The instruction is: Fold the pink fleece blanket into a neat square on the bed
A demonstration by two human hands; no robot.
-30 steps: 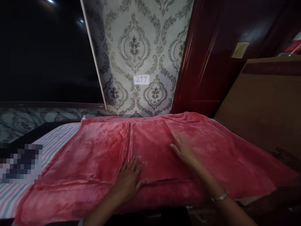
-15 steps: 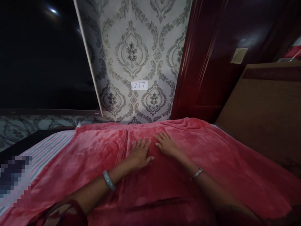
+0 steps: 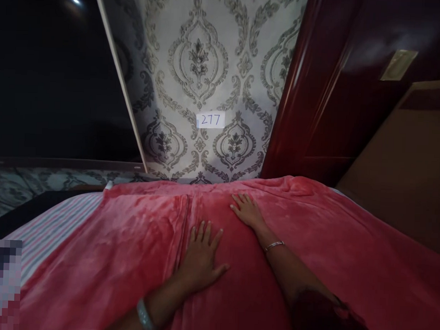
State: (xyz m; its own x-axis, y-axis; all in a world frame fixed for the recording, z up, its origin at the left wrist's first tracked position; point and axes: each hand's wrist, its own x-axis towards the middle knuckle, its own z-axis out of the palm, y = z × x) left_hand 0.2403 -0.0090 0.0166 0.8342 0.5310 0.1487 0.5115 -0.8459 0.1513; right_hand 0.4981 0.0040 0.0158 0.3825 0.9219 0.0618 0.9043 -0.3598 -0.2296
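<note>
A red plush blanket [image 3: 137,249] is spread over a bed, with a fold line running lengthwise near its middle. My left hand [image 3: 201,258] lies flat on the blanket just right of that fold, fingers spread, a pale bangle on the wrist. Farther from me and to the right, my right hand [image 3: 248,210] rests palm down on the same blanket, its fingers stretched out. A thin silver bracelet circles the right wrist. Neither hand grips the cloth.
Striped bedding [image 3: 64,222] shows at the left beside the blanket. Behind it stand a large dark screen [image 3: 60,82], a patterned wall with a paper label [image 3: 210,119] reading 277, and a dark red wooden panel [image 3: 316,91]. A brown box-like object [image 3: 403,166] stands at the right.
My left hand has slid nearer to me along the blanket. My right hand stays near the far part, slightly to the right in view. The camera has moved closer to the wall.
</note>
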